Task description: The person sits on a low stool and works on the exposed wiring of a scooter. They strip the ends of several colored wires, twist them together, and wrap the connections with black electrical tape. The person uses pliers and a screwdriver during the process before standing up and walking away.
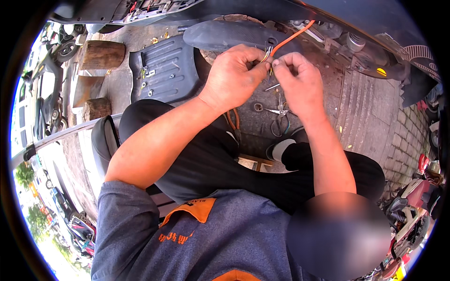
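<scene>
My left hand (234,77) pinches thin wires (266,55) at the end of an orange cable (293,36), which runs up to the dark vehicle body. My right hand (297,82) meets it there, thumb and forefinger closed on the same bundle; the exact grip is partly hidden by the fingers. Beneath them on the ground lie a thin metal rod (271,87), long-nosed pliers (281,111) and, by my left knee, an orange-handled tool (236,122).
A dark plastic panel (166,56) holding small parts lies left, beside wooden blocks (101,55). A dark curved part (213,35) sits under the vehicle body (361,18). Parked scooters (61,51) line the left; more vehicle parts (412,206) crowd the lower right.
</scene>
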{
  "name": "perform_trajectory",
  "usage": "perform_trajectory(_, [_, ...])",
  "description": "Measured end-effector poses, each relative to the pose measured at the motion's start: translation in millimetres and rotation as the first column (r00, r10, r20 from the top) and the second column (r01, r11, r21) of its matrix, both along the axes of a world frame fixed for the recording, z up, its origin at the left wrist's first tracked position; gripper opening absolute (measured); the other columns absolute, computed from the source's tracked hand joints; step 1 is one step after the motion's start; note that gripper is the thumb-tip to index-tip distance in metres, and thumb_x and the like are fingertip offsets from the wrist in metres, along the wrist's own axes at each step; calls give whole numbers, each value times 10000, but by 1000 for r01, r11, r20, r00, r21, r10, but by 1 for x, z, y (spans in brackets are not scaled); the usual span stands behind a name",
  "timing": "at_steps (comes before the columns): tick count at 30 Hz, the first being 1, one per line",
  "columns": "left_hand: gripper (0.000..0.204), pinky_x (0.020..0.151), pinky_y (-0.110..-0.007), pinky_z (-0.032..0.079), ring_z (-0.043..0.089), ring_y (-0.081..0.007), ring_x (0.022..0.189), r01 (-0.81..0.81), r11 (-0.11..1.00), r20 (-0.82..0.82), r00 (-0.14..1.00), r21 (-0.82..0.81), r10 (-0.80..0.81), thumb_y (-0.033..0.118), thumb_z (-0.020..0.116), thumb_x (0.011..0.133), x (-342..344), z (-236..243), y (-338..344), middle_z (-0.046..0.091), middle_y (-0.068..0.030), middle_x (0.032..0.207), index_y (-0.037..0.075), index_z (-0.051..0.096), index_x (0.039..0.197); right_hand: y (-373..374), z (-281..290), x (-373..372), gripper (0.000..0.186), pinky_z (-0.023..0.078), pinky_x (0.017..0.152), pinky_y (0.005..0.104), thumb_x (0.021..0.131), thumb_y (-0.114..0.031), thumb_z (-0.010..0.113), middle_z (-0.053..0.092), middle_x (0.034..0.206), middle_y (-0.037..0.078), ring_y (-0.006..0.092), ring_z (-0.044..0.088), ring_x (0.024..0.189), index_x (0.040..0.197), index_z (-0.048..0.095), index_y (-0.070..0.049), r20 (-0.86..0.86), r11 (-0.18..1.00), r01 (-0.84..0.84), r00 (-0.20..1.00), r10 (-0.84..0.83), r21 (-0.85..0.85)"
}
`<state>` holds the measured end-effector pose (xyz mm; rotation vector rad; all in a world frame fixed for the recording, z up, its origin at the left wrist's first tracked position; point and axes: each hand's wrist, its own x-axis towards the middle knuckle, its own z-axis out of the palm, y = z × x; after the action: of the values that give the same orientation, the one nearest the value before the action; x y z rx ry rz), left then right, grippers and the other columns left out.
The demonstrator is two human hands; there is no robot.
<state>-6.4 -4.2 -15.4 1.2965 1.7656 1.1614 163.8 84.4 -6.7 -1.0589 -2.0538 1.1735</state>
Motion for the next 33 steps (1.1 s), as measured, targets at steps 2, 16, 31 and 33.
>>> perform_trajectory(2, [190,813,-260,575,687,-71,886,21,998,-118,993,57,-14,128,738,1053,2,3,-1,773,-31,975,3,791,1185,4,-7,3,151,544,674,338,990,-182,764,683,794,12,153,665,730,947,717,-45,-83,979,-6,997,-11,-205])
perform_trajectory(16, [203,815,-271,585,706,-94,891,1,999,78,997,-53,3,138,737,1057,-2,4,1,779,-48,974,-15,785,1182,12,-11,7,124,574,700,391,886,-109,816,712,869,61,257,720,767,976,732,-103,66,714,-78,997,46,696])
perform_trajectory(31, [179,870,-288,589,692,-87,924,52,994,171,985,-92,-36,149,690,1090,-12,14,6,751,-24,991,-13,749,1143,15,-12,3,68,543,737,297,1042,-81,726,700,890,-9,102,641,806,1076,760,-33,-301,948,-130,953,38,-292])
perform_trajectory(33, [196,852,-282,565,661,-76,904,57,993,203,979,-102,-35,173,681,1098,-16,15,6,730,-8,966,-8,747,1132,13,-8,0,81,561,760,304,1024,-55,739,719,936,13,121,664,831,1097,766,-34,-257,982,-115,964,74,-147])
